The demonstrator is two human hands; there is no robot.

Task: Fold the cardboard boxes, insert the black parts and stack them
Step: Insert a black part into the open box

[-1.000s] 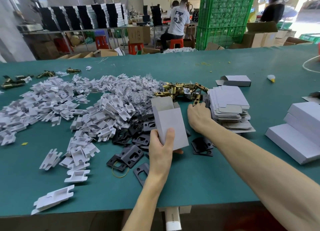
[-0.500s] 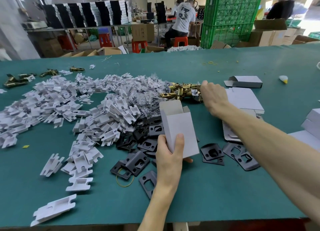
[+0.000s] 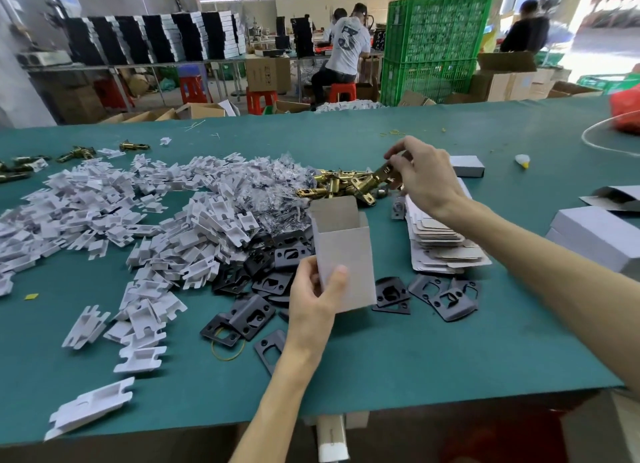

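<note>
Left hand [image 3: 313,301] in a closed grip near the body, right hand [image 3: 424,176] pinching, arm outstretched

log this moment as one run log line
left hand: holds open box upright | right hand: lifts brass latch from pile | black plates: on table

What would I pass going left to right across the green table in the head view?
White plastic inserts → black plates → left hand holding the open box → stack of flat cardboard blanks → finished grey boxes.
</note>
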